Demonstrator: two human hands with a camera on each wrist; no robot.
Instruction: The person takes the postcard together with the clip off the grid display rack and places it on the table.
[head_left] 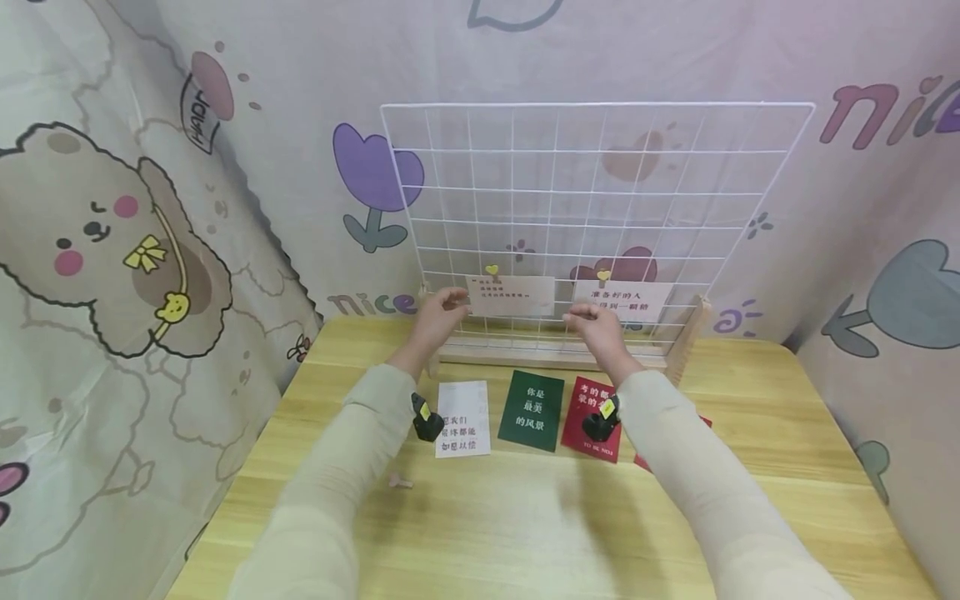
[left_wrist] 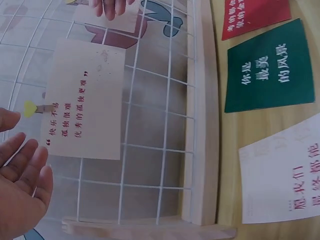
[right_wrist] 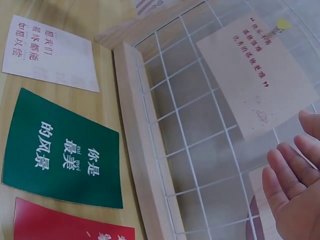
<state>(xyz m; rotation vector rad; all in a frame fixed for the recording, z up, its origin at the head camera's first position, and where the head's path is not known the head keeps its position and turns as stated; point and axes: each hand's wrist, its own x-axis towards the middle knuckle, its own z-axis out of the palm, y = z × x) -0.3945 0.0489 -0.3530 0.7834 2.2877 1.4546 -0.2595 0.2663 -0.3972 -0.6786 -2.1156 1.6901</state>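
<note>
A white wire grid [head_left: 532, 208] stands in a wooden base [head_left: 517, 354]. On its lower part hangs a white card with red writing [head_left: 517, 302], held by a clip with a yellow heart [head_left: 492, 270]. To its right hangs a second white card [head_left: 637, 312] under another yellow heart clip [head_left: 603, 275]. My left hand [head_left: 438, 321] is at the left side of the first card, fingers loosely bent, nothing in it. My right hand [head_left: 600, 333] hovers in front of the second card's left part; its fingers hold nothing. Whether either hand touches a card, I cannot tell.
On the wooden table [head_left: 510, 525] lie a white card [head_left: 462, 408], a green card [head_left: 532, 410] and a red card [head_left: 588, 446] in a row. Another red card [head_left: 642, 461] is mostly hidden by my right sleeve. A small pink clip [head_left: 401, 481] lies near my left forearm.
</note>
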